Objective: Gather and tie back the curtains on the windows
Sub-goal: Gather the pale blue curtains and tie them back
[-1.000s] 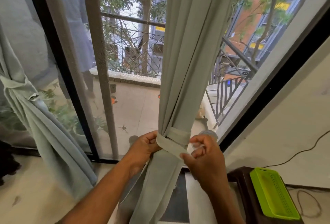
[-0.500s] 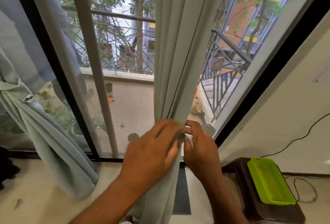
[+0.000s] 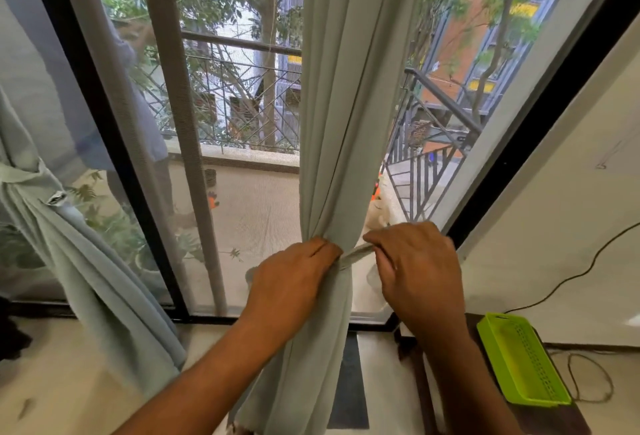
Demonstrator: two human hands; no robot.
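A pale grey-green curtain (image 3: 346,122) hangs gathered in front of the window, pinched into a narrow bunch at hand height. My left hand (image 3: 294,282) grips the bunch from the left. A matching fabric tie strip (image 3: 356,252) runs taut from under that hand's fingers to my right hand (image 3: 415,268), which pinches its other end just right of the curtain. A second curtain (image 3: 69,261) at the far left hangs tied with its own band (image 3: 20,178).
A black window frame (image 3: 104,143) and a grey mesh-door post (image 3: 187,157) stand left of the curtain. A dark wooden stool (image 3: 568,417) at lower right carries a lime-green plastic tray (image 3: 519,358). A black cable (image 3: 571,278) trails along the white wall.
The tie band was wrapped loosely around the curtain a second ago; both hands then closed over the bunch, and now the right hand has drawn the strip out taut to the right.
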